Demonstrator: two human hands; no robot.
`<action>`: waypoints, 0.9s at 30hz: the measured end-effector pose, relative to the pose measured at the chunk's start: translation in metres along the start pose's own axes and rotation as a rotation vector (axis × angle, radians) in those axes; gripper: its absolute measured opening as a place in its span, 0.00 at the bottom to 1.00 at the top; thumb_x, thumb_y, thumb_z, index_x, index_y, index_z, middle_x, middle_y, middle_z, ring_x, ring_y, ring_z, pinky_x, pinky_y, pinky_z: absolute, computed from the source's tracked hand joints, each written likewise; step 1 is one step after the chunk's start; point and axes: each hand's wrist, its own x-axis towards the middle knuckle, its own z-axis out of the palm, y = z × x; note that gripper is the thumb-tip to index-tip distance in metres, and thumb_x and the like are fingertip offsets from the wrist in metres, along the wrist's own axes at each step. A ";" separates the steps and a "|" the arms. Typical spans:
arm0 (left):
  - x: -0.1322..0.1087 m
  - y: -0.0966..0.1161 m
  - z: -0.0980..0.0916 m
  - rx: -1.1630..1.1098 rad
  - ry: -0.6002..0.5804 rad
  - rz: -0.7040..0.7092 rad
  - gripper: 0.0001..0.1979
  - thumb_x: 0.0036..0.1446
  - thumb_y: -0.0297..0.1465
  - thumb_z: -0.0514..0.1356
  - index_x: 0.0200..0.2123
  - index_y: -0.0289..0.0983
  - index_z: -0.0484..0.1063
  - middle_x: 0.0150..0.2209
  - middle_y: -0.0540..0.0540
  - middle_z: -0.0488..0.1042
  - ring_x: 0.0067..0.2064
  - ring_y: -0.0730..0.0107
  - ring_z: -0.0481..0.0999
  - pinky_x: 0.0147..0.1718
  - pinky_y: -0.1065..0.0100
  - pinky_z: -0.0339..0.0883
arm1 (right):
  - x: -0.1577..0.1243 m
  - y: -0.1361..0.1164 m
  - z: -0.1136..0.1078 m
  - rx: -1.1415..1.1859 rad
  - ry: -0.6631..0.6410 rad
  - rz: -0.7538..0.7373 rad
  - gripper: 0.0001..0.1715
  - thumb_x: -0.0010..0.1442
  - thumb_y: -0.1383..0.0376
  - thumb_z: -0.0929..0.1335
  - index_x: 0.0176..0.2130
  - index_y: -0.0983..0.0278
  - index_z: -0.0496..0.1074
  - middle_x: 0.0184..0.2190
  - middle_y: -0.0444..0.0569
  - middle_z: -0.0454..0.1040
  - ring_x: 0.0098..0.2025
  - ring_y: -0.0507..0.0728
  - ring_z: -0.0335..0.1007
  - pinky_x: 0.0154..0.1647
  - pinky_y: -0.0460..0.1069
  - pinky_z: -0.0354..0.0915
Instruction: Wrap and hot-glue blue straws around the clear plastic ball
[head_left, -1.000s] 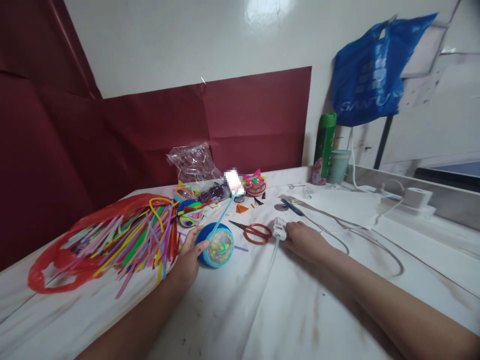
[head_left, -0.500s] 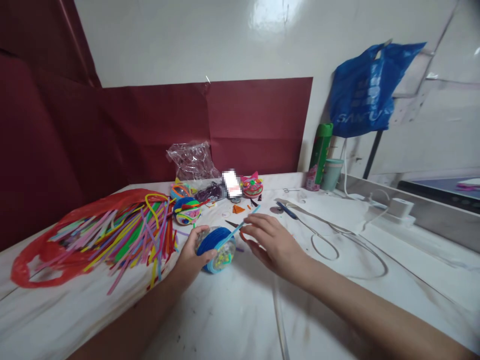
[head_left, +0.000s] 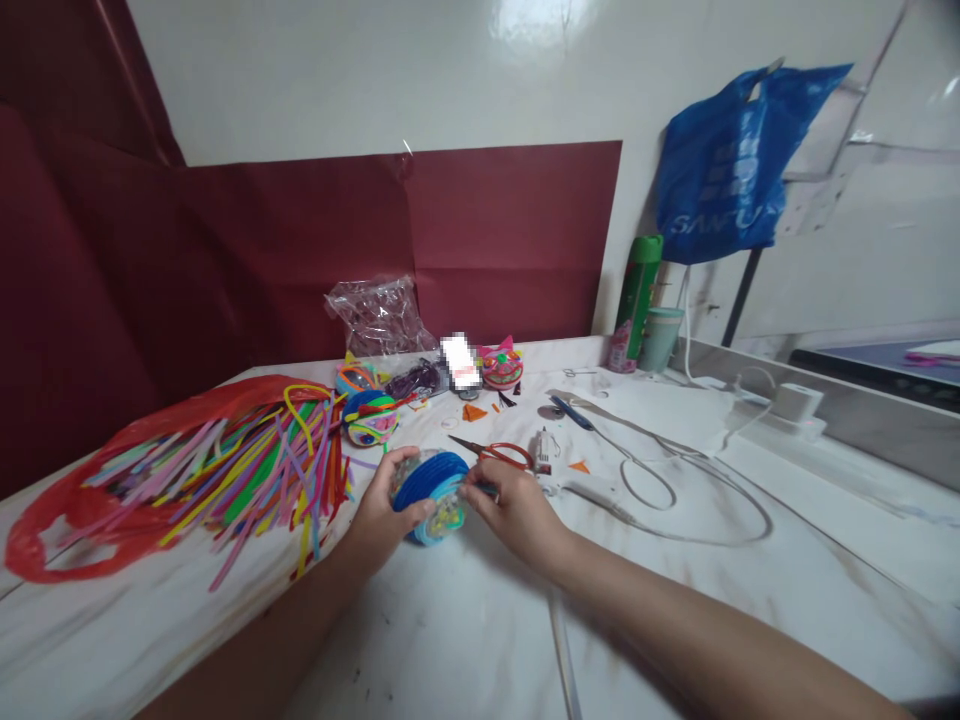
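My left hand [head_left: 388, 507] is closed round the left side of a see-through, rounded object [head_left: 430, 497] wound with dark and light blue pipe cleaners; small yellow and green bits show through its lower front. At its right side, my right hand [head_left: 510, 500] pinches the light blue pipe cleaner against the winding; the strip is mostly hidden by the fingers. Just beyond my right hand lie red-handled scissors [head_left: 510, 454] and a white glue gun [head_left: 592, 490] with its cord.
A red plastic bag [head_left: 45, 565] of loose pipe cleaners [head_left: 247, 480] spreads at the left. Decorated balls [head_left: 370, 418], a phone [head_left: 460, 362] and a crumpled see-through bag [head_left: 382, 315] stand behind. Tweezers [head_left: 574, 411], a spray can [head_left: 636, 305] and a charger [head_left: 796, 402] are at the right.
My right hand has come down and left to the wound object, its spread fingers now pinched together. The scissors and glue gun have come into sight behind it. My left hand keeps its hold.
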 end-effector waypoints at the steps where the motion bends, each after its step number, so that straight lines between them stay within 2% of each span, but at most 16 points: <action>1: 0.000 -0.001 0.000 0.004 -0.016 -0.001 0.33 0.39 0.33 0.66 0.51 0.39 0.63 0.49 0.41 0.70 0.50 0.51 0.69 0.47 0.59 0.63 | 0.000 0.000 0.000 0.008 -0.001 0.016 0.03 0.58 0.67 0.66 0.31 0.64 0.71 0.28 0.47 0.75 0.29 0.54 0.69 0.32 0.47 0.62; 6: 0.001 -0.006 0.001 0.019 -0.068 -0.017 0.34 0.40 0.34 0.66 0.52 0.40 0.60 0.49 0.40 0.69 0.47 0.53 0.71 0.43 0.60 0.66 | 0.001 0.002 0.001 0.019 -0.006 0.064 0.03 0.57 0.68 0.66 0.30 0.64 0.70 0.26 0.46 0.74 0.28 0.53 0.67 0.31 0.46 0.61; 11: -0.001 0.001 0.004 -0.004 -0.068 -0.033 0.34 0.39 0.34 0.67 0.52 0.40 0.61 0.47 0.42 0.70 0.46 0.54 0.71 0.41 0.61 0.66 | 0.002 0.001 0.001 0.064 -0.011 0.148 0.04 0.54 0.68 0.68 0.28 0.64 0.69 0.25 0.45 0.73 0.28 0.53 0.67 0.30 0.45 0.60; 18: -0.001 0.009 0.002 0.030 -0.126 -0.044 0.33 0.39 0.32 0.67 0.50 0.40 0.60 0.44 0.44 0.71 0.43 0.57 0.73 0.39 0.63 0.67 | 0.000 0.001 0.005 0.107 -0.022 0.135 0.04 0.53 0.69 0.67 0.27 0.64 0.68 0.24 0.43 0.71 0.27 0.52 0.65 0.29 0.44 0.59; 23: -0.002 0.016 0.007 0.097 -0.029 -0.032 0.28 0.38 0.30 0.67 0.44 0.40 0.62 0.38 0.48 0.71 0.39 0.62 0.73 0.37 0.64 0.66 | -0.003 -0.004 0.008 0.056 -0.025 0.103 0.02 0.53 0.69 0.67 0.28 0.63 0.68 0.23 0.42 0.70 0.23 0.50 0.61 0.25 0.44 0.56; 27: -0.001 0.014 0.004 0.103 -0.017 -0.017 0.29 0.38 0.30 0.67 0.46 0.40 0.62 0.39 0.47 0.70 0.39 0.62 0.72 0.37 0.64 0.66 | -0.004 -0.005 0.007 0.113 -0.019 0.121 0.03 0.52 0.69 0.67 0.30 0.63 0.66 0.23 0.42 0.69 0.25 0.51 0.63 0.26 0.44 0.57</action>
